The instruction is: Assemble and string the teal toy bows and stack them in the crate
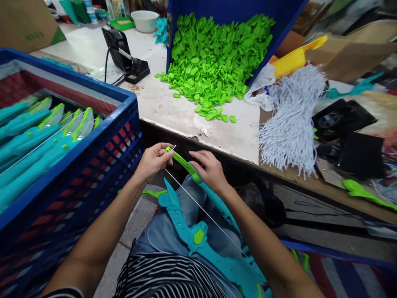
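A teal plastic toy bow point(182, 223) lies across the lap, with a bright green curved limb point(187, 166) on its far part. My left hand point(154, 159) is closed in a pinch at the tip of that green limb, where the end of a white cord point(201, 207) sticks out. From there the cord runs down to the right over the lap. Beside the limb's lower end is my right hand point(209, 169), its fingers apart; whether it touches the limb cannot be made out.
To the left, a blue crate point(124, 107) holds several teal and green toys. On the table, small green plastic pieces point(214, 62) spill from a blue bin point(201, 6). A bundle of white cords point(291, 111) hangs over the table edge; a small black fan point(119, 49) stands further back.
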Action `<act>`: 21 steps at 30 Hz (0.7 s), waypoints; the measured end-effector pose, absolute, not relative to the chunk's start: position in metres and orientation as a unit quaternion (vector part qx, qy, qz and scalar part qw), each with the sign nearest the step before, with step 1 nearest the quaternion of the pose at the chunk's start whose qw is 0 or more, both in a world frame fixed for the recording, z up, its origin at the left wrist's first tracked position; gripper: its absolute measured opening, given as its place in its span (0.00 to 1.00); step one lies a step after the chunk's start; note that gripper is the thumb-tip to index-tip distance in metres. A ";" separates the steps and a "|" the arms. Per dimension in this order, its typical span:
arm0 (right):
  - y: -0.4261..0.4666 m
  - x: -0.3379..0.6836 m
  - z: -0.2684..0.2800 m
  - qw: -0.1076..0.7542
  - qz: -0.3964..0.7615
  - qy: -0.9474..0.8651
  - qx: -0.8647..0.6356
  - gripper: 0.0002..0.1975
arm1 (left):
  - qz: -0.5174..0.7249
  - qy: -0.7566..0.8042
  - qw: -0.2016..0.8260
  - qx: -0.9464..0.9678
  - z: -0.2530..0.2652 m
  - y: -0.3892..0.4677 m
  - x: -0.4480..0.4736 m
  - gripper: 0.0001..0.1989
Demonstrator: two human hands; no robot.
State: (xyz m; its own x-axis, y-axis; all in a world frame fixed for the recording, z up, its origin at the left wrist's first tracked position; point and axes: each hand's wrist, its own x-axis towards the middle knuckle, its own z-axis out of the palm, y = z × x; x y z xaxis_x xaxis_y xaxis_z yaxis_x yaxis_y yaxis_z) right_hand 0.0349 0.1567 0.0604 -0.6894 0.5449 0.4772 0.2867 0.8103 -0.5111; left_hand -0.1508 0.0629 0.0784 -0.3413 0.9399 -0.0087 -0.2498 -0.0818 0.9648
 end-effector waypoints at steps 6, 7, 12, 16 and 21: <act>0.170 -0.035 0.089 0.331 0.242 -0.911 -0.046 0.08 | 0.650 0.506 0.461 0.330 0.077 0.052 -0.153 0.25; 0.169 -0.037 0.091 0.326 0.232 -0.916 -0.033 0.09 | 0.647 0.509 0.463 0.329 0.075 0.052 -0.154 0.24; 0.168 -0.032 0.093 0.270 0.183 -0.945 -0.029 0.08 | 0.593 0.598 0.354 0.406 0.063 0.048 -0.159 0.16; 0.208 -0.034 0.103 0.302 0.238 -0.913 -0.140 0.08 | 0.594 0.629 0.164 0.474 0.056 0.044 -0.149 0.07; 0.216 -0.035 0.127 0.543 0.230 -0.735 -0.334 0.08 | 0.616 0.581 0.199 0.494 0.060 0.041 -0.137 0.09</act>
